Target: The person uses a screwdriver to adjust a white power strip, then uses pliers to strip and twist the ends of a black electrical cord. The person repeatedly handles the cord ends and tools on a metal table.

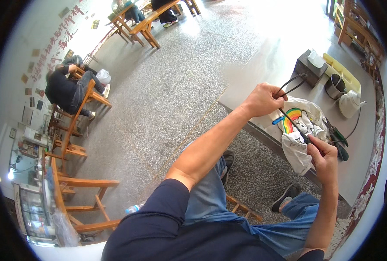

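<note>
My left hand [265, 101] is closed around a black cable [294, 78], which makes a loop above the fist. From there the cable runs down to my right hand [324, 157]. That hand pinches its dark, thicker end [307, 139]; whether this is a plug or a handle I cannot tell. Beneath both hands lies a white cloth bag [317, 114] with a rainbow print, partly hanging over the table's edge. A small blue object [278, 120] sits at the bag's left side. Right of the bag rests a hand tool with dark green handles [338, 136], partly hidden.
The grey table [354, 174] also holds a white kettle [351, 104], a dark metal cup [334, 87], a pale yellow tray [341, 69] and a dark box [307, 67]. A wooden chair [84, 182] stands at left. A seated person [67, 87] is farther off.
</note>
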Action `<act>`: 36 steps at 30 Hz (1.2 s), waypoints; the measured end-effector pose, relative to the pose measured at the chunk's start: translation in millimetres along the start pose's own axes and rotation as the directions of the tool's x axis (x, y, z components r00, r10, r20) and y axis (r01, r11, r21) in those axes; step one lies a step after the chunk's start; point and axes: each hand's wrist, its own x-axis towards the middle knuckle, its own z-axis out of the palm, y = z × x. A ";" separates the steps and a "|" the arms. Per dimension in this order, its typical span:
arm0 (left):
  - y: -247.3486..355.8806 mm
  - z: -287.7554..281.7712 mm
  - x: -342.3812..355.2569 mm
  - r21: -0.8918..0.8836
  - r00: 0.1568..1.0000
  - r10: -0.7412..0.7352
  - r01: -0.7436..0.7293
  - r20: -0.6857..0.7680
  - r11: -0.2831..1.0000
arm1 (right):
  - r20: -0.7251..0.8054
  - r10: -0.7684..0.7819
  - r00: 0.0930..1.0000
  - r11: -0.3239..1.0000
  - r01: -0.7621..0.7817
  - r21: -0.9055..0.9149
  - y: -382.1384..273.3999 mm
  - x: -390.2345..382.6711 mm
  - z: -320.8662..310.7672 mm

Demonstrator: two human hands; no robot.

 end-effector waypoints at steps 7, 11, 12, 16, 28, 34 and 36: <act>-5.7 -0.3 1.2 0.015 1.000 0.013 -0.013 -0.012 1.000 | 0.030 0.065 0.997 0.991 -0.068 0.114 -1.1 4.1 -0.3; -1.6 0.0 -0.7 0.040 1.000 0.020 -0.020 -0.009 0.999 | 0.055 0.084 0.995 0.979 -0.093 0.181 0.3 5.2 -2.6; -1.1 0.1 -0.8 0.044 1.000 0.022 -0.022 -0.010 0.999 | 0.063 0.092 0.994 0.974 -0.103 0.200 1.1 5.7 -3.5; 0.0 0.3 -0.7 0.051 1.000 0.020 -0.019 -0.017 0.999 | 0.069 0.126 0.990 0.958 -0.139 0.252 1.9 6.8 -4.3; -3.9 4.8 0.0 0.039 0.997 0.049 -0.047 -0.053 0.998 | 0.113 0.159 0.981 0.926 -0.188 0.328 1.1 7.1 -8.3; 0.8 8.0 0.0 -0.020 0.989 0.006 -0.010 -0.146 1.000 | 0.091 0.118 0.989 0.960 -0.137 0.244 9.1 14.6 -13.6; 4.1 5.5 3.4 -0.055 0.981 -0.026 0.015 -0.195 0.998 | 0.027 0.052 0.998 0.984 -0.056 0.171 19.1 19.4 -24.1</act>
